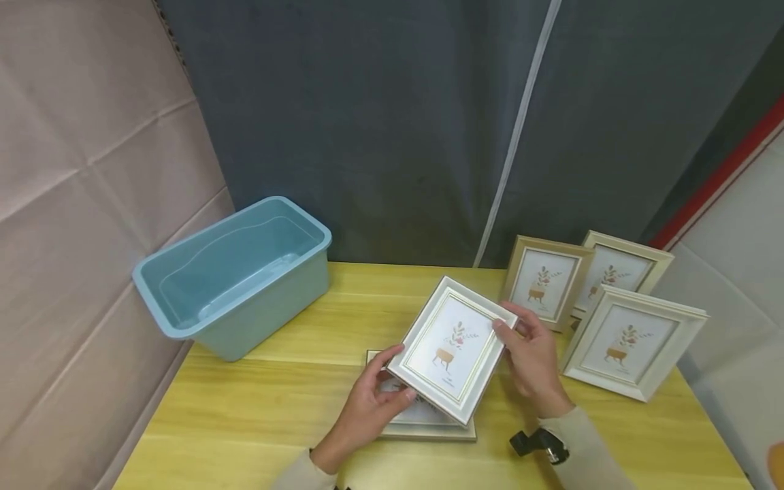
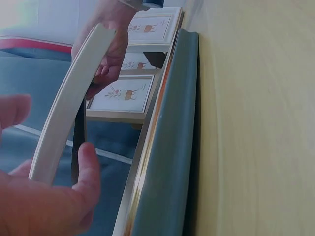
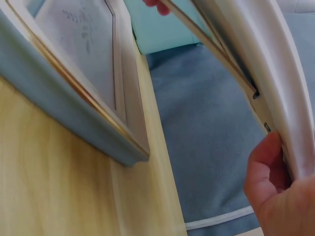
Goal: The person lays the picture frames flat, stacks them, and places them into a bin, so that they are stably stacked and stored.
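A white picture frame [image 1: 450, 347] with a plant-pot print is held tilted above the table by both hands. My left hand [image 1: 373, 401] grips its lower left corner, thumb on the near side and fingers at the left edge. At the upper right edge, my right hand [image 1: 529, 354] pinches the frame with its thumb on the front. The right wrist view shows a thin stand leg [image 3: 211, 42] angled out from the frame's back, with left fingertips [image 3: 158, 6] at its far end. Beneath lies another picture frame [image 1: 422, 430], partly hidden by the held one.
Three picture frames stand at the right: a tan one [image 1: 584, 269], a cream one [image 1: 660, 269] behind and a white one [image 1: 674, 316] nearer. A blue plastic bin [image 1: 269, 299] stands at the back left. Dark curtain [image 1: 367, 136] hangs behind the wooden table [image 1: 257, 415].
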Tool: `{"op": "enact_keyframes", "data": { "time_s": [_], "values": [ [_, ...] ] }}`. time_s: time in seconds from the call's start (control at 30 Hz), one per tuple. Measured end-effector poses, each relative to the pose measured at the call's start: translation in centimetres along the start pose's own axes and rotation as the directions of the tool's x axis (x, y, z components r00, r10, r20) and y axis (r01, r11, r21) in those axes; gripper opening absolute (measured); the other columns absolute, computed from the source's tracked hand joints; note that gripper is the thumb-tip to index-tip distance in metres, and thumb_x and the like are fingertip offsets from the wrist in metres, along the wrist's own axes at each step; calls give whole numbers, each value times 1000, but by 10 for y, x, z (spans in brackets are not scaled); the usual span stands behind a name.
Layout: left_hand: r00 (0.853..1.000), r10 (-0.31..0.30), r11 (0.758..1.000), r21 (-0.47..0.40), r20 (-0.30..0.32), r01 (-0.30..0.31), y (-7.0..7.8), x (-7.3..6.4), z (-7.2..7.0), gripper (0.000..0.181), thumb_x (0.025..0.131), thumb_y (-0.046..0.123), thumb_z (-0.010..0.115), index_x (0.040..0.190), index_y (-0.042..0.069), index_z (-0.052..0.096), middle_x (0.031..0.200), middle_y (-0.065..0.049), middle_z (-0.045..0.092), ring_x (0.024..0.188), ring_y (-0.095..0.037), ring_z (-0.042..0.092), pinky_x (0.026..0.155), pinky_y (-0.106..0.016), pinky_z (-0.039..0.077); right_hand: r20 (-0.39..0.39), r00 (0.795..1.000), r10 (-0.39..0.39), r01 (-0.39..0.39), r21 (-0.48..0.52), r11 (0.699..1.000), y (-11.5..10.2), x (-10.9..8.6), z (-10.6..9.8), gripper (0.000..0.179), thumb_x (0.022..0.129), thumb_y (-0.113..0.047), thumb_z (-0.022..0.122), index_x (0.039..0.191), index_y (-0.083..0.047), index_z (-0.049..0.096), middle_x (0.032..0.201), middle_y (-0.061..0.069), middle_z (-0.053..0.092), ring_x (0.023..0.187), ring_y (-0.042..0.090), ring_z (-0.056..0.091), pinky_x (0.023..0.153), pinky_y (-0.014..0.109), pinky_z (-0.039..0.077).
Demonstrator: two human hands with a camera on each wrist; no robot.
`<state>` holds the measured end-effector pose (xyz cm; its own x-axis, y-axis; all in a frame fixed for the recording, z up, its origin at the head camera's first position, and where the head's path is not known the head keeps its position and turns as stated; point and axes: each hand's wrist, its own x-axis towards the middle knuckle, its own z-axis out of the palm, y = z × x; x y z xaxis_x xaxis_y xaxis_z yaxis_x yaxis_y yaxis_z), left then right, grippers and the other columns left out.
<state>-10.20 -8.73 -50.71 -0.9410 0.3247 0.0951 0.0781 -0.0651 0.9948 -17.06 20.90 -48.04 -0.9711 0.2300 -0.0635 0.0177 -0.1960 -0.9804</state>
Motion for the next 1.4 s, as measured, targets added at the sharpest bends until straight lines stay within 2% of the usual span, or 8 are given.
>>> {"op": "enact_keyframes", "data": {
  "time_s": [0.2,0.33,0.63,0.83,1.0,1.13,1.27,1.4],
  "values": [
    [985,-27,999,41,-171,34,-2,6,8,83,93,15,82,162,24,36,158,-18,38,132,-33,55,95,-30,62,9,1000,16,-16,0,1000,4,-8,10,42,97,6,69,135,0,52,116,3,64,91,15,76,80,39,66],
    [974,-38,997,59,-224,52,-1,6,7,90,89,16,85,162,25,34,157,-17,36,134,-36,52,97,-31,61,40,999,8,-9,13,1000,5,-16,15,40,96,10,68,129,0,49,117,6,62,90,17,76,80,42,66],
    [972,-82,997,-3,-220,83,-2,3,-2,90,88,2,82,163,15,34,157,-22,36,133,-38,57,99,-31,60,120,992,-39,55,-135,989,0,-25,11,48,92,7,74,130,5,45,119,9,59,85,17,75,69,41,67],
    [975,-100,992,-91,-200,83,-1,2,-12,85,88,-2,79,160,19,39,152,-22,48,132,-35,60,98,-31,61,208,976,-64,112,-225,968,3,-27,2,41,95,0,74,131,5,55,127,2,61,81,15,74,66,37,66],
    [971,-71,992,-119,-229,44,1,1,-19,76,90,-5,76,156,18,46,147,-20,49,127,-27,64,94,-36,63,300,951,-77,171,-302,938,6,-29,-7,38,97,-4,74,132,3,62,125,0,62,77,16,73,65,33,65],
    [965,-60,995,-96,-256,36,1,1,-26,71,92,-4,74,155,16,48,144,-24,55,125,-27,66,94,-35,63,394,914,-95,234,-321,918,10,-30,-14,35,97,-2,73,131,1,63,115,7,60,75,18,74,61,32,64],
    [960,-82,993,-99,-268,57,2,1,-32,69,93,-4,74,155,14,49,141,-26,59,123,-28,67,93,-32,63,489,866,-99,266,-285,921,14,-30,-19,40,99,0,70,137,0,60,111,16,57,75,17,75,59,32,63],
    [963,-104,990,-121,-249,75,2,2,-38,69,94,-6,72,156,12,49,141,-28,60,120,-24,69,94,-30,62,544,835,-85,264,-260,929,18,-30,-21,45,101,-1,68,144,-1,55,114,23,55,77,17,75,60,33,64]
  ]
}}
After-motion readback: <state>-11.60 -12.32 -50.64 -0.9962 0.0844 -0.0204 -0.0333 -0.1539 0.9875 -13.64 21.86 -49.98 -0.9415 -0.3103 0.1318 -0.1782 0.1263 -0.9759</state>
